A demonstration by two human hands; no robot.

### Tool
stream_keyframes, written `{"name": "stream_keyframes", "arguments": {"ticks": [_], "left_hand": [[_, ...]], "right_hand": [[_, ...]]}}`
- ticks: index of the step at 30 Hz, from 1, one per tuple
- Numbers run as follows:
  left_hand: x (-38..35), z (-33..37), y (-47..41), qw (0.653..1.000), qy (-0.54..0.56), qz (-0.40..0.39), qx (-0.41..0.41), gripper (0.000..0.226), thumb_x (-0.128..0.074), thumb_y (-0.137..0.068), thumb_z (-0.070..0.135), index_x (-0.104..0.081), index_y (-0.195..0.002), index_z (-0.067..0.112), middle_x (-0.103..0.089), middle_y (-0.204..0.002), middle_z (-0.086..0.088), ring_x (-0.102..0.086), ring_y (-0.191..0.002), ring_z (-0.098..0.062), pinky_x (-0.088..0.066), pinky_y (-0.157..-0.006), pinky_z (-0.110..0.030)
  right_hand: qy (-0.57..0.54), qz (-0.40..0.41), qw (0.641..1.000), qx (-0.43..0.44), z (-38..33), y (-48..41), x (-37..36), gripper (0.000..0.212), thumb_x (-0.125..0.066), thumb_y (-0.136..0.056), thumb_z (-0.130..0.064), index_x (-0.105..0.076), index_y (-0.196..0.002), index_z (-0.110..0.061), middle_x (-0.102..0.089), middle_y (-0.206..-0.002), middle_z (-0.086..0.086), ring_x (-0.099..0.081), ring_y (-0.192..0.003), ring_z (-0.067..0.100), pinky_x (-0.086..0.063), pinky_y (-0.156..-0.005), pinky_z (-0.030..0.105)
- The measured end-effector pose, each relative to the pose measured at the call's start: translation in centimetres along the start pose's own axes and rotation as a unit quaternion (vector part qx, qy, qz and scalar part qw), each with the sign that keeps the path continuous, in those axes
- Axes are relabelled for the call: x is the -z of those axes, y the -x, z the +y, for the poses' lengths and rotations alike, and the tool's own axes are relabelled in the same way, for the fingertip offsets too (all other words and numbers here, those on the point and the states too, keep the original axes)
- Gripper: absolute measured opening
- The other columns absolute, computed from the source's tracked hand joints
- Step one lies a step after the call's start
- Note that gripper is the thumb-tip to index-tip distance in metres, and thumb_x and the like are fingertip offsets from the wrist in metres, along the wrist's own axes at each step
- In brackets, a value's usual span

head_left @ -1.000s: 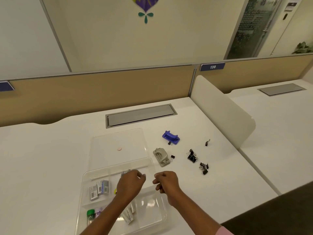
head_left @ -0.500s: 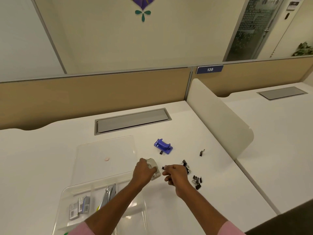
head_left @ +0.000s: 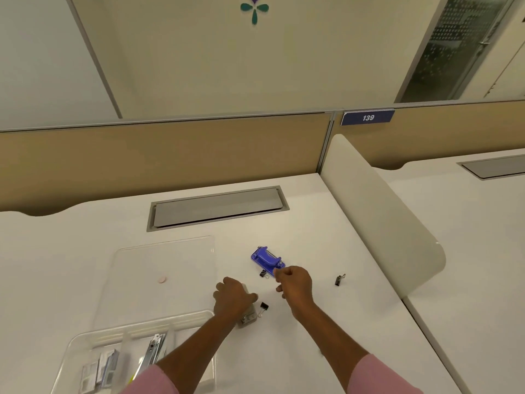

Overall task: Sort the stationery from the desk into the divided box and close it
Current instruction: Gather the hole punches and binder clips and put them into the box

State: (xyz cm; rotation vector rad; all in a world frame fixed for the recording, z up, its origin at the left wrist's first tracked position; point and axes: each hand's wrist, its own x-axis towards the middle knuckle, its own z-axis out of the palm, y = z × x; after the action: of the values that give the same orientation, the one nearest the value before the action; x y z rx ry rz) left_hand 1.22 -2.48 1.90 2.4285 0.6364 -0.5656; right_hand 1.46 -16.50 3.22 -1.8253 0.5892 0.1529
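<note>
The clear divided box [head_left: 82, 341] sits at the lower left, its lid [head_left: 170, 251] lying open flat behind it. Inside are small staple boxes [head_left: 98, 368] and a metal tool [head_left: 154, 351]. My left hand [head_left: 233, 301] is closed over the beige hole punch [head_left: 247, 319] just right of the box. My right hand [head_left: 294, 282] pinches the near end of the blue hole punch [head_left: 265, 257], which rests on the desk. Black binder clips lie by the blue punch [head_left: 263, 273], beside the beige punch [head_left: 264, 306] and farther right [head_left: 339, 279].
A small pink disc [head_left: 162, 279] lies on the lid. A grey cable hatch [head_left: 217, 207] is set into the desk behind. A white rounded divider [head_left: 383, 223] borders the desk on the right, and a tan partition [head_left: 159, 157] stands at the back.
Both hands left the box and moved forward and right. The left closed over the beige punch; the right went past it to the blue punch. My view shifted right.
</note>
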Motion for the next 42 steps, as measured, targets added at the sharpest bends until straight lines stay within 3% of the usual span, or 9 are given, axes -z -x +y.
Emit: {"name": "stream_keyframes", "arguments": {"ticks": [6,8,11,15,18,22,31,37,42], "left_hand": [[-1.4,-0.2,-0.7,0.997,-0.069,0.026,-0.001,0.067,-0.070,-0.074,0.047,-0.041,-0.121,0.008,-0.043,-0.123,-0.010,-0.041,-0.122,-0.030,-0.045,-0.092,-0.040],[-1.6,-0.1,-0.9,0.997,-0.075,0.028,-0.008,0.061,-0.066,-0.078,0.041,-0.041,-0.120,0.006,-0.043,-0.122,-0.011,-0.042,-0.119,-0.032,-0.045,-0.091,-0.039],[-1.9,-0.1,-1.2,0.977,-0.195,0.045,-0.071,0.043,-0.052,-0.088,0.033,-0.046,-0.116,0.002,-0.048,-0.120,-0.012,-0.045,-0.111,-0.032,-0.040,-0.089,-0.036],[-2.1,-0.2,-1.5,0.959,-0.260,0.069,-0.084,0.035,-0.040,-0.094,0.028,-0.049,-0.116,0.002,-0.051,-0.117,-0.012,-0.047,-0.109,-0.029,-0.037,-0.082,-0.034],[-1.4,0.3,-1.4,0.973,-0.211,0.077,-0.049,0.033,-0.045,-0.094,0.026,-0.048,-0.116,0.002,-0.051,-0.118,-0.011,-0.049,-0.109,-0.027,-0.042,-0.086,-0.032],[-1.0,0.4,-0.7,0.989,-0.065,0.111,-0.074,0.034,-0.064,-0.082,0.016,-0.048,-0.103,-0.004,-0.050,-0.104,-0.017,-0.058,-0.089,-0.030,-0.048,-0.064,-0.029],[-0.3,0.3,-0.4,0.968,0.235,0.084,-0.004,0.043,-0.062,-0.085,0.020,-0.035,-0.112,0.001,-0.036,-0.116,-0.015,-0.045,-0.092,-0.023,-0.045,-0.073,-0.031],[2.5,-0.2,0.1,0.929,0.357,0.080,0.046,0.051,-0.075,-0.074,0.028,-0.039,-0.105,0.011,-0.044,-0.110,-0.009,-0.052,-0.093,-0.025,-0.041,-0.055,-0.027],[4.1,-2.2,1.2,0.894,0.441,0.068,0.035,0.054,-0.079,-0.073,0.037,-0.044,-0.109,0.017,-0.058,-0.105,-0.007,-0.058,-0.085,-0.021,-0.048,-0.063,-0.028]], "right_hand": [[0.118,0.000,0.990,0.075,-0.7,-3.5,-0.9,0.024,-0.073,-0.080,-0.027,-0.054,-0.071,-0.015,-0.059,-0.072,0.000,-0.057,-0.070,0.019,-0.041,-0.056,0.025],[0.170,-0.005,0.980,0.100,-0.7,-4.6,-1.3,0.024,-0.076,-0.077,-0.031,-0.059,-0.084,-0.015,-0.059,-0.088,0.003,-0.059,-0.081,0.019,-0.045,-0.062,0.027],[0.252,-0.011,0.960,0.123,-0.7,-6.1,-1.9,0.055,-0.080,-0.073,-0.039,-0.059,-0.114,-0.010,-0.057,-0.111,0.008,-0.056,-0.105,0.020,-0.052,-0.075,0.031],[0.329,-0.037,0.936,0.122,-0.9,-7.6,-2.4,0.069,-0.079,-0.069,-0.049,-0.054,-0.120,-0.010,-0.056,-0.115,0.009,-0.052,-0.109,0.022,-0.050,-0.081,0.032],[0.355,-0.055,0.926,0.113,-0.9,-8.3,-2.8,0.065,-0.076,-0.070,-0.053,-0.054,-0.114,-0.011,-0.056,-0.111,0.008,-0.053,-0.106,0.022,-0.049,-0.081,0.034],[0.373,-0.070,0.918,0.112,-0.8,-9.0,-3.3,0.054,-0.074,-0.073,-0.050,-0.055,-0.105,-0.011,-0.056,-0.107,0.007,-0.053,-0.104,0.023,-0.048,-0.079,0.034],[0.374,-0.068,0.920,0.094,-1.1,-9.8,-3.4,0.047,-0.077,-0.066,-0.046,-0.053,-0.091,-0.013,-0.061,-0.101,0.007,-0.060,-0.096,0.024,-0.052,-0.080,0.035],[0.243,-0.032,0.965,0.099,-1.0,-8.4,-3.0,0.048,-0.080,-0.063,-0.047,-0.054,-0.080,-0.010,-0.062,-0.089,0.009,-0.062,-0.078,0.025,-0.050,-0.071,0.035],[0.082,-0.073,0.990,0.090,-1.2,-3.7,-3.2,0.046,-0.085,-0.059,-0.043,-0.054,-0.071,-0.010,-0.065,-0.079,0.014,-0.061,-0.062,0.024,-0.056,-0.063,0.045]]}}
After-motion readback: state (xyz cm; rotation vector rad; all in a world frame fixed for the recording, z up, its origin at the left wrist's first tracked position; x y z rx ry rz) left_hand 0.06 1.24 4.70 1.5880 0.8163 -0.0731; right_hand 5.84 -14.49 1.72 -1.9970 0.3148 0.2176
